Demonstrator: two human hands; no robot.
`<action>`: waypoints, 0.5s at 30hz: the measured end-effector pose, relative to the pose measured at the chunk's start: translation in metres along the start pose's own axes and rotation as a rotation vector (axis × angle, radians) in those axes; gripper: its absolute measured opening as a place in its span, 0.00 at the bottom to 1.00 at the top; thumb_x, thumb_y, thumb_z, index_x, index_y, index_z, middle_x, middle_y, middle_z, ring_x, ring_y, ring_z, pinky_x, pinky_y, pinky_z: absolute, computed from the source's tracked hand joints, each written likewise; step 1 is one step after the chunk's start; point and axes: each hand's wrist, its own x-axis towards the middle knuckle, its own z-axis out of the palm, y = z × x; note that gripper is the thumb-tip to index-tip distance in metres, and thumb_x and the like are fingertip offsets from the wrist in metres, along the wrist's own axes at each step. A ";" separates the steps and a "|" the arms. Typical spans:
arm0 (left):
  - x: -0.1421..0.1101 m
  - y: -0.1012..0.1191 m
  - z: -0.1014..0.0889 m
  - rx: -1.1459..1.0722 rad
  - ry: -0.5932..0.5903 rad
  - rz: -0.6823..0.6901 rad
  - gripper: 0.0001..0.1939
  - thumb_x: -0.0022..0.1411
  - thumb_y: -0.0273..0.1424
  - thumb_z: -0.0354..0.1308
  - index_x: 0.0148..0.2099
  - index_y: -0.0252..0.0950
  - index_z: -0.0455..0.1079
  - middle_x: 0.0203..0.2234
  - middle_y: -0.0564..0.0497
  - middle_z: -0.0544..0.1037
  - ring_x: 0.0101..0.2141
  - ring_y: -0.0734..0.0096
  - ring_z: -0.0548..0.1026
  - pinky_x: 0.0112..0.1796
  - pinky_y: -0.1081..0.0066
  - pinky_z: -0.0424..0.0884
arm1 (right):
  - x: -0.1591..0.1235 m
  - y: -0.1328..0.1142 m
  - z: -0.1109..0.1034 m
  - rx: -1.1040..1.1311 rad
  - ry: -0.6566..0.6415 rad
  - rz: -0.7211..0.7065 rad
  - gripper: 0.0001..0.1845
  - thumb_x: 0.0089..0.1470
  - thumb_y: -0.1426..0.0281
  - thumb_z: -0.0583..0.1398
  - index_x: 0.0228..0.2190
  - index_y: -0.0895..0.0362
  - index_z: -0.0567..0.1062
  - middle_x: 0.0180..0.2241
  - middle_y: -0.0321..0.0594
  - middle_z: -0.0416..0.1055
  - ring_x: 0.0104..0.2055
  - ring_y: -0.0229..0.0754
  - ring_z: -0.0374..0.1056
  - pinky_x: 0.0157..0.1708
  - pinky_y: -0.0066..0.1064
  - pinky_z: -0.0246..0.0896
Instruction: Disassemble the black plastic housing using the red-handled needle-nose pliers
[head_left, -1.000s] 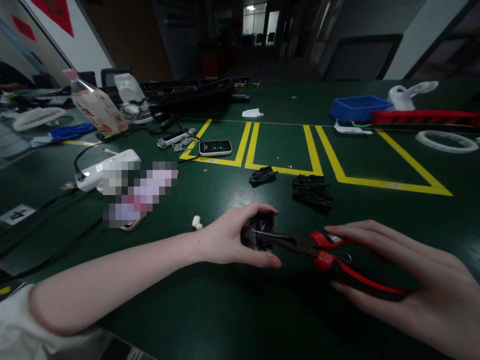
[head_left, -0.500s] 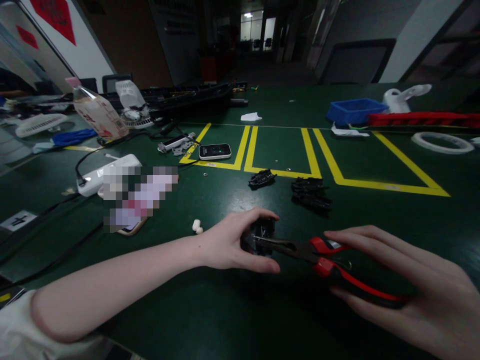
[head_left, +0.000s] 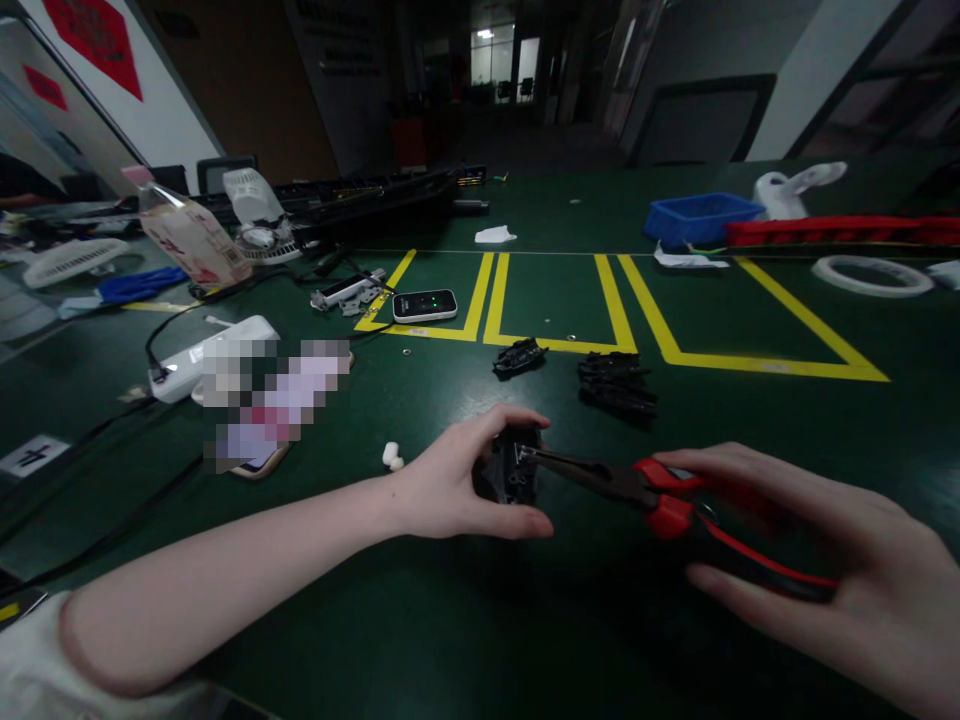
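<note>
Between the thumb and fingers of my left hand (head_left: 465, 480) sits a small black plastic part (head_left: 516, 475) with a ribbed, hollow face. My right hand (head_left: 817, 550) is closed around the red and black handles of long-nose pliers (head_left: 611, 478). The pliers' tips reach the upper part of the black piece, by a small shiny metal bit; whether they grip it I cannot tell. Beyond my hands lie a similar black part (head_left: 519, 357) and a group of black parts (head_left: 616, 384) side by side.
Yellow tape (head_left: 772, 367) marks boxes on the green table. At left lie a phone (head_left: 281, 410), a white power strip (head_left: 214, 358) and white earbuds (head_left: 392, 455). Farther off stand a bottle (head_left: 195, 235), a black device (head_left: 424, 306), a blue bin (head_left: 701, 220) and a tape roll (head_left: 872, 277).
The pliers' tips have shifted higher on the black part and the pliers now slant more. My right hand has moved slightly right. The whole view has shifted a little.
</note>
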 end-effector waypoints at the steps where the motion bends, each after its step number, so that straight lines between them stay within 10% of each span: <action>1: 0.000 -0.001 -0.001 0.009 0.003 0.004 0.39 0.56 0.47 0.74 0.63 0.38 0.66 0.51 0.43 0.78 0.50 0.51 0.77 0.47 0.59 0.73 | 0.000 0.000 0.000 0.009 -0.011 0.012 0.26 0.50 0.49 0.69 0.51 0.37 0.79 0.46 0.36 0.82 0.41 0.53 0.81 0.35 0.42 0.82; 15: -0.001 -0.007 0.000 -0.087 0.003 0.108 0.40 0.51 0.40 0.78 0.61 0.39 0.67 0.50 0.43 0.79 0.48 0.54 0.79 0.46 0.62 0.74 | -0.004 -0.014 0.015 0.147 -0.023 0.145 0.27 0.48 0.47 0.70 0.47 0.43 0.81 0.44 0.39 0.83 0.41 0.51 0.81 0.36 0.37 0.81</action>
